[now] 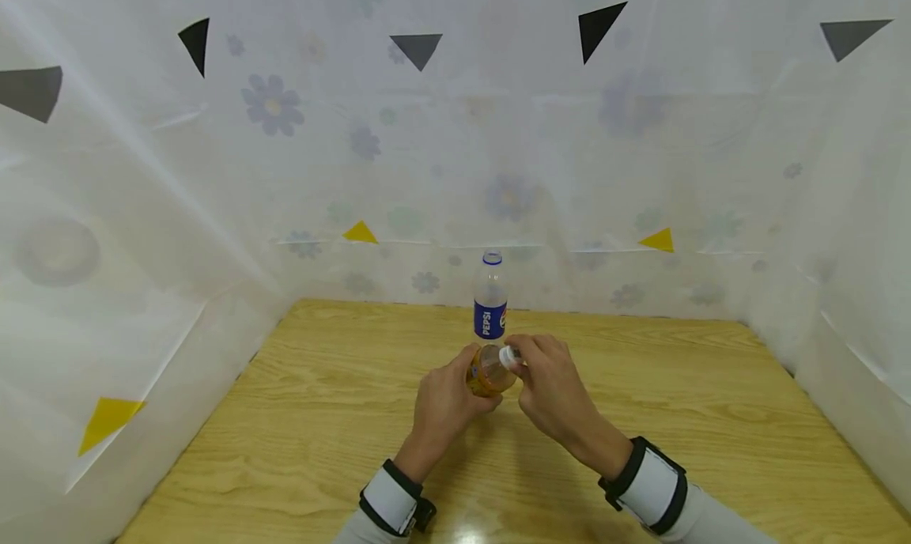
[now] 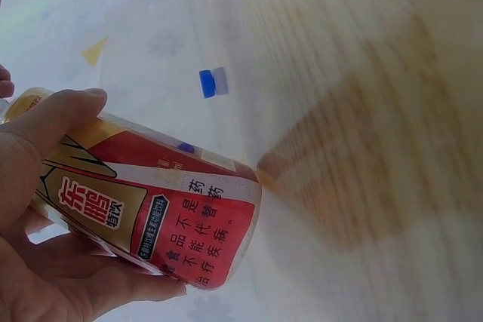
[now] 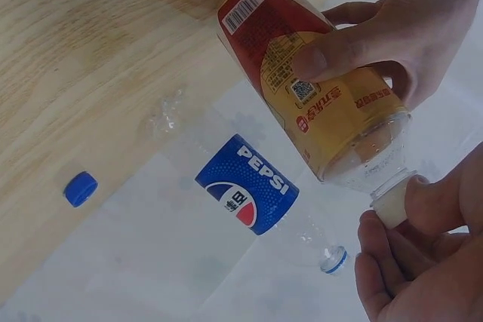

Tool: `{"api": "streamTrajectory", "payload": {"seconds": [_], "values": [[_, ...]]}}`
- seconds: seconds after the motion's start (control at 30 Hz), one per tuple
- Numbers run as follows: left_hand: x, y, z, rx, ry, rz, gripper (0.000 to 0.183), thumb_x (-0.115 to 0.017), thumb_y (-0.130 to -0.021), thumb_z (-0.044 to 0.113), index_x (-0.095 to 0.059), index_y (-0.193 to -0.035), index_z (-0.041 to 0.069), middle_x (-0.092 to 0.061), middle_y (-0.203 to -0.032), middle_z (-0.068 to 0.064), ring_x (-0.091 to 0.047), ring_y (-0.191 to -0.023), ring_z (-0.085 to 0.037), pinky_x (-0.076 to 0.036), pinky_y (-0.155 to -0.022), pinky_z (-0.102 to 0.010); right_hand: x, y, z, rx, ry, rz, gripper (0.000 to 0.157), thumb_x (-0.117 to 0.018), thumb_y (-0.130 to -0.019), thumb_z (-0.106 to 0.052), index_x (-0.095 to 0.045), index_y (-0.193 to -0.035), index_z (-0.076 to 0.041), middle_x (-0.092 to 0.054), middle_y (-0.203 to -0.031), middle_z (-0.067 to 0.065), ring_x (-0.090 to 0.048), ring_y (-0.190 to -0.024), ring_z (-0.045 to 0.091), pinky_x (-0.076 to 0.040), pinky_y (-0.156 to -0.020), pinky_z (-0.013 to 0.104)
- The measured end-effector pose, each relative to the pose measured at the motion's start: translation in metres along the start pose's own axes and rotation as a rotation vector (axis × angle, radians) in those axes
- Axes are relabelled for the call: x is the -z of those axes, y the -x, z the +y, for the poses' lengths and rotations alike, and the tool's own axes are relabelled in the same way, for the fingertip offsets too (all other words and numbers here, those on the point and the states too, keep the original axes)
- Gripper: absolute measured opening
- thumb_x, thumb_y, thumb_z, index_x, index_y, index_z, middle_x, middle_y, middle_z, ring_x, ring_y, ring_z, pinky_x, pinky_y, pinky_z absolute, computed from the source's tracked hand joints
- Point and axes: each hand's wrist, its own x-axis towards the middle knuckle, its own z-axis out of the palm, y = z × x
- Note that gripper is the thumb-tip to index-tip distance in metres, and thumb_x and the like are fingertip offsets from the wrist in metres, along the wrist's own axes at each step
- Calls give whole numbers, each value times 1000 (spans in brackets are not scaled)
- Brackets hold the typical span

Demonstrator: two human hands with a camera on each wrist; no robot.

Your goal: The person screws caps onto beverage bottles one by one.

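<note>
My left hand (image 1: pixel 447 394) grips a drink bottle (image 2: pixel 162 201) with a red and gold label round its body, the thumb on one side and fingers on the other. The bottle leans to the right in the head view, its neck toward my right hand (image 1: pixel 558 390). Thumb and fingers of that hand pinch the white cap (image 3: pixel 392 205) at the bottle's mouth. Just behind both hands stands an upright clear Pepsi bottle (image 1: pixel 490 295) with a blue label and an uncapped mouth. A loose blue cap (image 3: pixel 81 188) lies on the table, hidden from the head view.
The wood-grain table (image 1: pixel 299 417) reaches back to a white flower-patterned sheet (image 1: pixel 427 164), which also hangs at both sides. Black, grey and yellow triangles are stuck to the sheet. Each wrist wears a strap with a camera mount.
</note>
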Motion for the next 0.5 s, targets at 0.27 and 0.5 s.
{"api": "streamTrajectory", "payload": {"seconds": [0.27,0.5], "values": [[-1,0,0,0,14,-9,66,-95,-68,33,-63,-124,19,-77,-104,-3,-75,-88,-20,-61,-74,-38,-1,1,1,3,0,34,30,-74,-82,11,-68,-110,1,-69,-101,15,-64,-93,31,-49,-82,46],[-2,-1,0,7,2,-29,68,-95,-69,34,-62,-126,18,-77,-105,-3,-74,-89,-20,-60,-75,-37,-2,0,1,6,16,53,27,-76,-81,9,-68,-105,0,-68,-95,13,-62,-88,29,-44,-78,41]]}}
